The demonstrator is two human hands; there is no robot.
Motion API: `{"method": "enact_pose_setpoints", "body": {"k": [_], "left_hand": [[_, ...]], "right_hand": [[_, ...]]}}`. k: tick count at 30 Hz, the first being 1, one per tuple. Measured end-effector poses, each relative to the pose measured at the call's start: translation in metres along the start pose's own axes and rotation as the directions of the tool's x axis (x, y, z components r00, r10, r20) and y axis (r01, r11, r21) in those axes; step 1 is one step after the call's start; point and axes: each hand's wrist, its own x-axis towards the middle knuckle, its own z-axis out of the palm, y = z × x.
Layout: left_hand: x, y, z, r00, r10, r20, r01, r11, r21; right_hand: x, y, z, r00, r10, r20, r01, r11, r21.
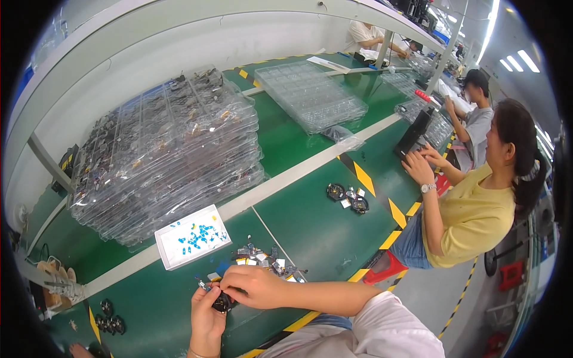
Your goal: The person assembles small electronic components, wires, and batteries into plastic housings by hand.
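Note:
Low over the green workbench [316, 232], my left hand [206, 322] grips a small round black housing [221, 303] between thumb and fingers. My right hand [256, 287] reaches across from the right, its fingers pinched together at the housing's top edge. Whether those fingers hold a tiny part is hidden. Just beyond my hands lies a loose pile of small electronic parts [262, 258], some white and some dark. A shallow white box [171, 263] with several small blue pieces inside sits behind that pile, to the left.
A tall stack of clear plastic trays [173, 161] fills the back left. More clear trays [310, 95] lie farther back. Black round parts [110, 324] rest at the left, others [359, 206] at the right. A co-worker in yellow [471, 227] handles a black fixture [415, 132].

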Motion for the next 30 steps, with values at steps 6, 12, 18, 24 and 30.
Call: {"method": "enact_pose_setpoints", "body": {"k": [6,12,18,24,30], "left_hand": [[0.000,-0.001,-0.002,1.000,-0.007,-0.021,0.007,1.000,0.021],[0.002,-0.002,-0.006,1.000,0.009,-0.017,-0.007,0.989,0.148],[0.003,0.004,-0.004,0.999,-0.052,0.003,0.051,0.987,0.151],[0.005,0.012,-0.003,1.000,-0.007,-0.011,0.009,0.978,0.210],[0.004,0.016,-0.005,0.995,0.013,-0.103,0.006,0.984,0.181]], "right_hand": [[0.001,0.004,-0.004,0.996,0.086,0.036,-0.089,0.991,0.104],[0.003,0.000,-0.006,0.996,0.056,0.076,-0.057,0.998,0.012],[0.008,0.000,-0.005,0.976,0.175,0.132,-0.189,0.977,0.098],[0.002,0.021,-0.001,0.999,-0.008,0.041,0.018,0.968,-0.251],[-0.004,0.017,0.002,0.942,-0.007,0.335,0.184,0.846,-0.500]]}}
